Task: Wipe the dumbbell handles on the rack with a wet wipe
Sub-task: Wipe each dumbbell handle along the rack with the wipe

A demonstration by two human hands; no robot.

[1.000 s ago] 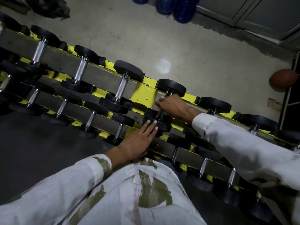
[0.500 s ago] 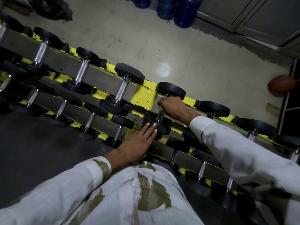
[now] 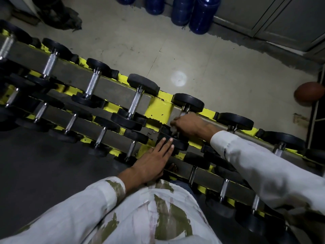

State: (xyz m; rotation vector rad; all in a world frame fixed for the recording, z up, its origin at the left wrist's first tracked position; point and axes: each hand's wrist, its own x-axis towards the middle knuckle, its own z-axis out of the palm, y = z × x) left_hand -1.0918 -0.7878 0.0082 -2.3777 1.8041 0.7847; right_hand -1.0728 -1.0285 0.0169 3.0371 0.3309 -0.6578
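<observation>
The handle [image 3: 184, 112], on the top rail [image 3: 158, 110], is wrapped by the right hand [image 3: 189, 125] curled round the wipe [image 3: 174, 129]; the weight [image 3: 177, 144] is steadied by the flat left hand [image 3: 154, 161]. Full-length, twisting strokes are best made

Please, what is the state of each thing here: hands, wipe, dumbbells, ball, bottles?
right hand: grips the wipe round a top-row dumbbell handle.
wet wipe: bunched under the right hand, mostly hidden.
left hand: flat, fingers straight, on that dumbbell's near head.
gripped dumbbell: lying on the rack.
other dumbbells: racked.
ball: on the floor.
blue bottles: upright on the floor.
</observation>
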